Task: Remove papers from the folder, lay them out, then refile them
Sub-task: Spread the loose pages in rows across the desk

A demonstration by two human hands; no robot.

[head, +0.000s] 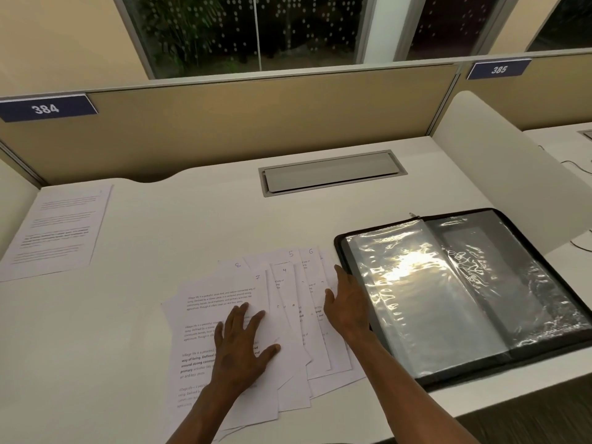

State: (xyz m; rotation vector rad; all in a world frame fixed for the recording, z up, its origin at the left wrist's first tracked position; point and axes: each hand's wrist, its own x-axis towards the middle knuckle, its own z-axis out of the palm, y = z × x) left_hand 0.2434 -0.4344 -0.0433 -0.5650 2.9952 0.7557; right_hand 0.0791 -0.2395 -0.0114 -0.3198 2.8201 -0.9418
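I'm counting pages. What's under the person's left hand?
The left hand presses flat on the top sheet of a fanned pile of papers. Numbers 4 to 8 show at the corners; the overlapped sheets' text is mostly covered.

Blue tags read 384 and 385; fanned papers carry handwritten 4–8.

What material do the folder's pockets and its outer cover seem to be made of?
The pockets look like thin clear plastic: glossy, wrinkled, with bright glare. The cover looks like black fabric or synthetic leather, matte, seemingly with a zipper edge; I cannot tell which.
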